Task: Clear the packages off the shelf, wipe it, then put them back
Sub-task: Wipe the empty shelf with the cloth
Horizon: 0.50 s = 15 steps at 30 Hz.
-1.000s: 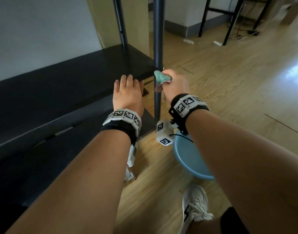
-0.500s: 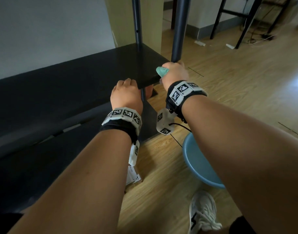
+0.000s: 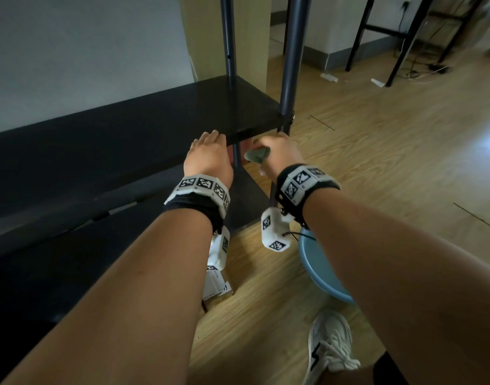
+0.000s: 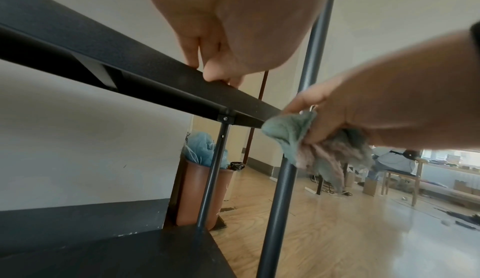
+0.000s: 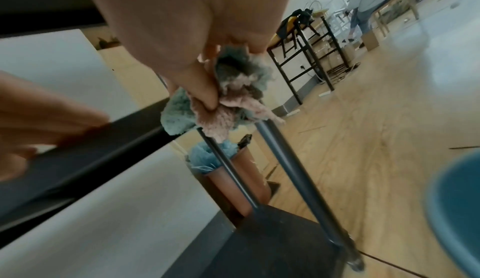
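The black shelf carries no packages in view. My left hand holds its front edge near the right corner, fingers on top and thumb against the lip. My right hand grips a crumpled green and pink cloth just below the shelf's front right corner, against the dark front post. In the left wrist view the cloth touches the corner and the post. In the right wrist view thumb and fingers pinch the cloth. One package lies on the floor under my left wrist, partly hidden.
A blue basin stands on the wooden floor below my right forearm, my white shoe beside it. A lower black shelf sits beneath. A brown bin with a blue bag stands behind the rack's rear post. Black table legs stand far right.
My right hand has carried the cloth from the shelf's corner down the front post to just under the shelf. The left hand's fingers curled, and it stays on the front edge.
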Motion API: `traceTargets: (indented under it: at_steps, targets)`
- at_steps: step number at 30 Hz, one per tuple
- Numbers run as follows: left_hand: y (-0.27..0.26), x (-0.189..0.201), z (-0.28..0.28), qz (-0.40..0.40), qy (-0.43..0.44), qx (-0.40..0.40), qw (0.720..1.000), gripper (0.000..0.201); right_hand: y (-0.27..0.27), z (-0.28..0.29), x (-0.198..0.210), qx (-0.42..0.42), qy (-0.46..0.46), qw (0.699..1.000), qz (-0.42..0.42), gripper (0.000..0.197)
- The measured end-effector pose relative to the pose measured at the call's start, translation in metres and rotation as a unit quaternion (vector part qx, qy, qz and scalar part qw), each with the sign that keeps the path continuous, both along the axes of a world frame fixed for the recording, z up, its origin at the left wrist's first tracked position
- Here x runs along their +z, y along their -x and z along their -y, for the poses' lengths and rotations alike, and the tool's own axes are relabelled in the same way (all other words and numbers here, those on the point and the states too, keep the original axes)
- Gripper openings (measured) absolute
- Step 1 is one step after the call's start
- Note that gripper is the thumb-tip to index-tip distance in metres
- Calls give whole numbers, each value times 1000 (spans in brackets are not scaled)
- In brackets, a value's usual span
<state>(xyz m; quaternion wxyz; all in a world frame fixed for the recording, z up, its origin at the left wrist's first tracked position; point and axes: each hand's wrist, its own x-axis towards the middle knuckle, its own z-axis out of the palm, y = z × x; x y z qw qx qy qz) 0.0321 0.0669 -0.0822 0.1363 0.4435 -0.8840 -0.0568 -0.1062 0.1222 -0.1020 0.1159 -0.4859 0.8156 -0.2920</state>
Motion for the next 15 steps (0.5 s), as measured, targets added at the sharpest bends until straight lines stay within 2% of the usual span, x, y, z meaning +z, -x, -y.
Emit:
traceTargets:
  at_steps: [4,9,12,15]
  targets:
    - [0,-13,-22,-33,37,-12,999,54,16,-26,-26,-78,-13,996,44,28]
    - [20,-41,-51,-7,0,-44,999,52,36,-58,-49,-124,-50,985,113,28]
    - [32,-58,-61,13,-9,-58,998,50,46,-68,-66,-139,-67,984,93,30]
    - [38,-59,-58,13,14,-57,998,48,50,-58,-59,-122,-17,989,87,25]
